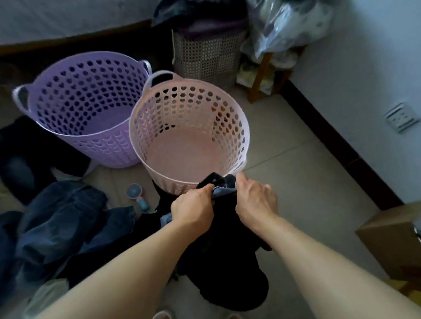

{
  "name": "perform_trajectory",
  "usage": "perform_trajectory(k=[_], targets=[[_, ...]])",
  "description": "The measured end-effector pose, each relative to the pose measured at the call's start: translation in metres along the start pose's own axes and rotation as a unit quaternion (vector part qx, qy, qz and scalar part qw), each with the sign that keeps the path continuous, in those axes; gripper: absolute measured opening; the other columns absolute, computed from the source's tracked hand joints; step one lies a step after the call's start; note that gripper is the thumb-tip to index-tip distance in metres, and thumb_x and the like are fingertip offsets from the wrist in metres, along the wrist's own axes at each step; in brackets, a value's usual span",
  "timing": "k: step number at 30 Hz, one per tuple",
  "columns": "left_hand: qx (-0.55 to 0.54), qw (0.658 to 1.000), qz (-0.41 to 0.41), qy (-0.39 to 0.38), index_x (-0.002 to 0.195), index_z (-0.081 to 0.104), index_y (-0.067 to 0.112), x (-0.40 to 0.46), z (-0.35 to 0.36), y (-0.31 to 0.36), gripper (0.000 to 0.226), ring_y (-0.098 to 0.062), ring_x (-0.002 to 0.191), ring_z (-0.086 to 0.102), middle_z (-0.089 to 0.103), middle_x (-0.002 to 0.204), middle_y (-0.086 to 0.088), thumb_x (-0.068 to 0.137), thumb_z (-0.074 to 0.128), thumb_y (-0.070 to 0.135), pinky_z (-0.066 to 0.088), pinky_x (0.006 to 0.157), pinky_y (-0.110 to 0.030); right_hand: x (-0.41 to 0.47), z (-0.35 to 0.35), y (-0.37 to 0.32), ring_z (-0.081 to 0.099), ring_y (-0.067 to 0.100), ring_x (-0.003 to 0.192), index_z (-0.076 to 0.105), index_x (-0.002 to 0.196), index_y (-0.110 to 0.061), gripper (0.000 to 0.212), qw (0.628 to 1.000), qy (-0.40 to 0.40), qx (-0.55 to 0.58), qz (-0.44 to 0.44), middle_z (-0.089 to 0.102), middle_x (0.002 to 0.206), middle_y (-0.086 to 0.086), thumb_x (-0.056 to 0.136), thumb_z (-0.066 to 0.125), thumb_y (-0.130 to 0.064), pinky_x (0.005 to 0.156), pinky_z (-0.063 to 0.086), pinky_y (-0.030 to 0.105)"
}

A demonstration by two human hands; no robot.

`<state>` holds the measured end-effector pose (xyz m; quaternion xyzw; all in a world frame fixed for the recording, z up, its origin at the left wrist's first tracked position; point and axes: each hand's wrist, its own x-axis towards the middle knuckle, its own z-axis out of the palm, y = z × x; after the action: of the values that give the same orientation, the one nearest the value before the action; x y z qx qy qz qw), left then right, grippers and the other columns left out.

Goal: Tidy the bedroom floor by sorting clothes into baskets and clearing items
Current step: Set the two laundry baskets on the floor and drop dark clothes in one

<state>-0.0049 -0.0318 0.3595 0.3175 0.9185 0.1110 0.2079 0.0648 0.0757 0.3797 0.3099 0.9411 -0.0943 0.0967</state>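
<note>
- The dark garment point(225, 259) is soft, limp cloth (black, with a strip of blue at the top edge); I judge it light to moderate in weight and sure to sag and swing, not to slip or break.
- Both hands are closed on its top edge: the left hand point(193, 208) and the right hand point(255, 201) each pinch a bunched fold, near one another.
- The cloth hangs below the grip, down in front of the person toward the floor, its top edge at the near rim of the pink basket point(241, 121).
- That basket looks empty, as does the purple basket point(47, 79) beside it; 2 open choices.
- Jeans point(58, 221) lie on the floor at left.
</note>
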Motion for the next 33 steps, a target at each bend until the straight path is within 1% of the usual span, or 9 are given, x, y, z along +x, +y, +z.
perform_trajectory(k=[3, 6, 9, 14, 18, 23, 27, 29, 33], targets=[[-0.012, 1.000, -0.004, 0.001, 0.117, 0.050, 0.030, -0.015, -0.052, 0.013, 0.027, -0.033, 0.100, 0.061, 0.065, 0.110, -0.008, 0.091, 0.046, 0.024, 0.035, 0.067, -0.034, -0.012, -0.059, -0.016, 0.060, 0.031, 0.098, 0.034, 0.100, -0.020, 0.029, 1.000, -0.011, 0.003, -0.012, 0.065, 0.102, 0.010, 0.082, 0.041, 0.002, 0.081, 0.037, 0.036], [-0.046, 0.999, 0.005, 0.019, 0.113, 0.050, 0.031, -0.036, -0.123, 0.026, 0.024, -0.032, 0.100, 0.061, 0.064, 0.110, -0.008, 0.090, 0.046, 0.025, 0.036, 0.069, -0.033, -0.024, -0.134, -0.035, 0.059, 0.032, 0.101, 0.041, 0.111, -0.018, 0.034, 1.000, -0.012, -0.008, -0.024, 0.064, 0.106, 0.012, 0.082, 0.043, 0.000, 0.085, 0.039, 0.037], [-0.056, 0.997, 0.019, 0.040, 0.117, 0.050, 0.032, -0.051, -0.193, 0.036, 0.028, -0.032, 0.102, 0.060, 0.063, 0.113, -0.007, 0.090, 0.047, 0.025, 0.036, 0.070, -0.032, -0.031, -0.204, -0.057, 0.059, 0.030, 0.105, 0.052, 0.108, -0.016, 0.025, 0.999, 0.011, -0.029, -0.034, 0.063, 0.111, 0.010, 0.086, 0.046, -0.006, 0.087, 0.041, 0.035], [-0.065, 0.992, 0.056, 0.090, 0.115, 0.054, 0.033, -0.062, -0.301, 0.049, 0.028, -0.030, 0.104, 0.060, 0.064, 0.114, -0.003, 0.089, 0.047, 0.026, 0.040, 0.073, -0.033, -0.039, -0.308, -0.093, 0.061, 0.029, 0.108, 0.057, 0.112, -0.017, 0.030, 0.998, 0.052, -0.025, -0.011, 0.064, 0.114, 0.009, 0.084, 0.050, -0.010, 0.086, 0.044, 0.033], [-0.081, 0.984, 0.077, 0.136, 0.101, 0.055, 0.033, -0.064, -0.381, 0.058, 0.018, -0.029, 0.095, 0.061, 0.065, 0.105, -0.003, 0.088, 0.045, 0.026, 0.043, 0.069, -0.034, -0.037, -0.381, -0.119, 0.060, 0.028, 0.109, 0.058, 0.116, -0.017, 0.033, 0.993, 0.114, -0.029, -0.007, 0.062, 0.117, 0.009, 0.085, 0.050, -0.009, 0.083, 0.045, 0.033], [-0.106, 0.973, 0.079, 0.190, 0.110, 0.059, 0.028, -0.058, -0.453, 0.079, 0.024, -0.034, 0.103, 0.058, 0.064, 0.111, -0.009, 0.089, 0.049, 0.022, 0.039, 0.072, -0.033, -0.025, -0.448, -0.135, 0.063, 0.029, 0.101, 0.061, 0.109, -0.015, 0.031, 0.979, 0.204, 0.005, -0.011, 0.063, 0.110, 0.009, 0.082, 0.049, -0.004, 0.071, 0.040, 0.030], [-0.138, 0.964, 0.066, 0.220, 0.113, 0.060, 0.028, -0.048, -0.489, 0.096, 0.029, -0.035, 0.106, 0.057, 0.064, 0.113, -0.010, 0.089, 0.047, 0.016, 0.044, 0.079, -0.036, -0.009, -0.481, -0.136, 0.062, 0.031, 0.103, 0.058, 0.111, -0.012, 0.030, 0.965, 0.256, 0.043, -0.024, 0.063, 0.110, 0.012, 0.084, 0.046, -0.004, 0.074, 0.043, 0.032], [-0.145, 0.959, 0.059, 0.236, 0.112, 0.060, 0.027, -0.038, -0.499, 0.104, 0.030, -0.035, 0.104, 0.058, 0.065, 0.111, -0.010, 0.089, 0.046, 0.013, 0.044, 0.079, -0.036, 0.003, -0.492, -0.135, 0.061, 0.032, 0.104, 0.056, 0.114, -0.011, 0.031, 0.963, 0.263, 0.052, -0.032, 0.064, 0.110, 0.014, 0.086, 0.045, -0.004, 0.074, 0.043, 0.032], [-0.161, 0.952, 0.023, 0.260, 0.101, 0.061, 0.025, -0.012, -0.506, 0.114, 0.027, -0.033, 0.097, 0.059, 0.065, 0.103, -0.009, 0.089, 0.044, 0.010, 0.040, 0.070, -0.033, 0.032, -0.500, -0.130, 0.060, 0.033, 0.105, 0.054, 0.116, -0.010, 0.032, 0.965, 0.246, 0.080, -0.051, 0.063, 0.112, 0.015, 0.086, 0.045, -0.004, 0.079, 0.046, 0.035]])
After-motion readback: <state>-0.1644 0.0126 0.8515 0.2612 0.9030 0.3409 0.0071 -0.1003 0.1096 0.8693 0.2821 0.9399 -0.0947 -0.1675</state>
